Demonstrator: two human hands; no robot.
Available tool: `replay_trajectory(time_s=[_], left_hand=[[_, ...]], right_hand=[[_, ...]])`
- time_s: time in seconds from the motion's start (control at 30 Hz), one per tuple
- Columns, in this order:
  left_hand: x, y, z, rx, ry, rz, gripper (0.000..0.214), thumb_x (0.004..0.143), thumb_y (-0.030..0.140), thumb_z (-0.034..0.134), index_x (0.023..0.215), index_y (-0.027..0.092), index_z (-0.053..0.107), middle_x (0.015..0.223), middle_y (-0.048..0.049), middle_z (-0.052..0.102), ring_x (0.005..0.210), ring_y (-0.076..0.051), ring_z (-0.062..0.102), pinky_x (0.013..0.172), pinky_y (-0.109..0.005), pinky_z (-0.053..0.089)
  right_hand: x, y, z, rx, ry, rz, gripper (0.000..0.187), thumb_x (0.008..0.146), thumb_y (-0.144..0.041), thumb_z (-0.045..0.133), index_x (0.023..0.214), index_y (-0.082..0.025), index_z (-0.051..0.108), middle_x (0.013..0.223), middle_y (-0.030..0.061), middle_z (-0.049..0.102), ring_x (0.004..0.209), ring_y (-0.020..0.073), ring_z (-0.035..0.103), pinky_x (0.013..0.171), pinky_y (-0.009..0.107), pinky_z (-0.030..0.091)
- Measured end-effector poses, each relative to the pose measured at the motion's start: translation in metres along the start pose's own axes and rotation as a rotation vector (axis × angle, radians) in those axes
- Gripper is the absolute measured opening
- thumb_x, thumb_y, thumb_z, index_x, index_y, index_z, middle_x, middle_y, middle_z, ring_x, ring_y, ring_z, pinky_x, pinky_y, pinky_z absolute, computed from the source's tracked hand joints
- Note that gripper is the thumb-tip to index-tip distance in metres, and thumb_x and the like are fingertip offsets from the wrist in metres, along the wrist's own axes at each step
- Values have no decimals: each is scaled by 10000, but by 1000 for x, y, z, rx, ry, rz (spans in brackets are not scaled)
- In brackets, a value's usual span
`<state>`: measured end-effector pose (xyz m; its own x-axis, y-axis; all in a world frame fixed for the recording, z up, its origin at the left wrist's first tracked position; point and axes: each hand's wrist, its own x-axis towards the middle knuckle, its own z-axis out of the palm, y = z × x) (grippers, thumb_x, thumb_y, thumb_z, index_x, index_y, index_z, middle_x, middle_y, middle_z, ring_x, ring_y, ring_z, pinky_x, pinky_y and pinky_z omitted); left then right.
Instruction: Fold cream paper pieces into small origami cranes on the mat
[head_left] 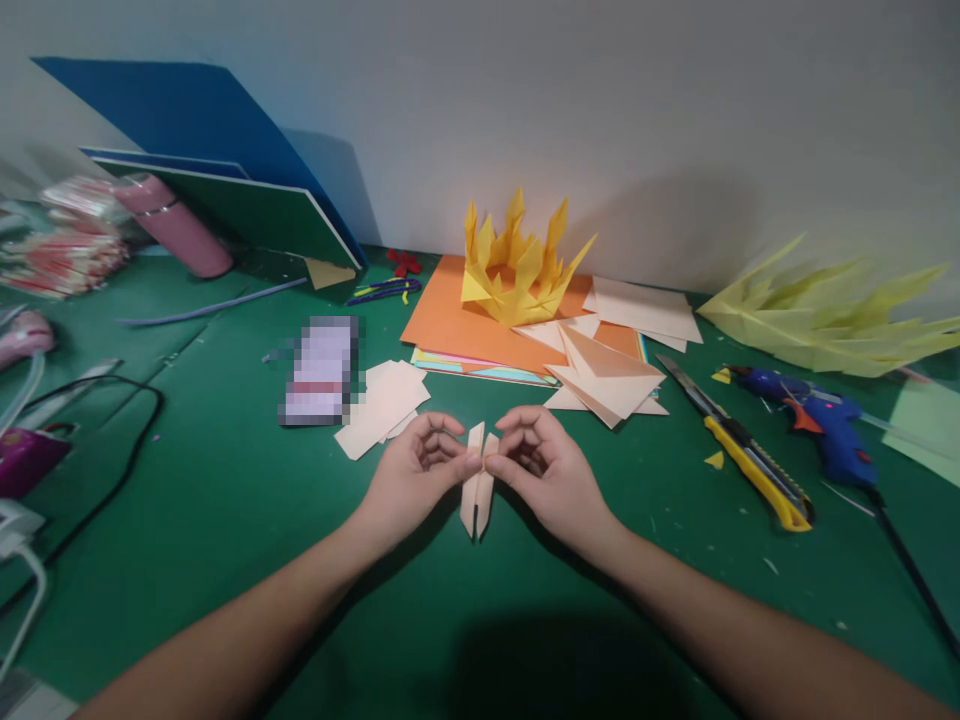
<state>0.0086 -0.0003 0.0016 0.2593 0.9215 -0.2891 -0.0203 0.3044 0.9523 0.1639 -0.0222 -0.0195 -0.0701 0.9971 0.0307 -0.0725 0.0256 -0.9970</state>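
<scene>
A narrow folded piece of peach paper (478, 488) stands on its tip on the green table (225, 500), pinched from both sides. My left hand (416, 470) grips its left flap with thumb and forefinger, fingers curled. On the right flap my right hand (544, 470) pinches in the same way. Behind the hands lie folded peach triangles (604, 385) and small peach paper squares (382, 405).
A yellow spiked paper form (517, 265) sits on orange sheets (442, 320) by the wall. A yellow utility knife (750, 465) and blue glue gun (817, 425) lie at right, pale green spiked paper (832, 315) beyond. Leaning boards (247, 205), a pink bottle (176, 225) and cables (112, 470) at left.
</scene>
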Motion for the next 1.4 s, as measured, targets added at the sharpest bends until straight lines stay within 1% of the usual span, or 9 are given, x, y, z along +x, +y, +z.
replay_trajectory(time_s=[0.2,0.43,0.5,0.57,0.67,0.83,1.0,1.23,1.4], left_hand=[[-2,-2,0,30,24,52,385,598,280,773,799,195,455,574,76,561,532,-83,554,524,-197,414],[-8,-4,7,112,88,150,329,664,243,714,801,202,418,599,78,534,549,-71,508,540,-200,404],[-8,-5,7,93,64,147,331,670,248,711,825,201,423,635,70,541,568,-73,518,547,-204,414],[-6,-7,7,32,1,114,355,666,265,718,865,199,432,686,54,557,615,-85,547,579,-219,443],[-4,-8,6,-1,-54,67,371,654,284,735,887,186,463,726,26,576,676,-106,573,621,-242,466],[-3,-5,6,8,-30,42,361,639,307,749,838,181,476,687,38,567,646,-101,573,581,-225,449],[-4,-3,5,33,-24,22,371,629,264,750,850,179,465,654,59,550,611,-87,571,569,-209,450],[-7,-2,5,108,-48,90,287,688,195,690,850,184,454,673,51,558,635,-96,595,580,-216,464],[-8,-1,7,96,-69,84,294,669,195,711,833,182,467,684,44,565,639,-99,601,581,-218,463]], right_hand=[[1,1,-1,21,-63,33,277,728,-315,661,938,-233,499,642,-52,504,600,125,524,599,274,434],[1,-2,-1,52,-71,46,251,730,-342,660,892,-226,507,634,-54,472,583,116,489,578,258,408],[0,-2,0,68,-49,44,243,730,-347,660,875,-226,506,632,-55,467,574,112,476,568,250,404],[0,-1,0,81,-13,42,242,729,-339,661,879,-227,507,632,-56,475,568,108,470,569,246,410],[1,-1,0,88,12,35,261,719,-333,674,908,-229,527,638,-50,502,585,113,499,598,254,440],[3,-2,-2,104,-11,59,247,701,-398,693,801,-204,578,738,-9,590,658,125,566,669,277,489],[4,-3,-3,108,25,99,286,683,-433,701,680,-185,557,616,-30,589,572,107,569,612,252,494],[5,-2,-1,178,81,162,304,643,-403,723,622,-186,511,534,-49,597,490,84,566,538,217,478],[5,-2,0,197,111,172,307,630,-375,731,583,-181,498,492,-57,590,451,72,555,497,198,460]])
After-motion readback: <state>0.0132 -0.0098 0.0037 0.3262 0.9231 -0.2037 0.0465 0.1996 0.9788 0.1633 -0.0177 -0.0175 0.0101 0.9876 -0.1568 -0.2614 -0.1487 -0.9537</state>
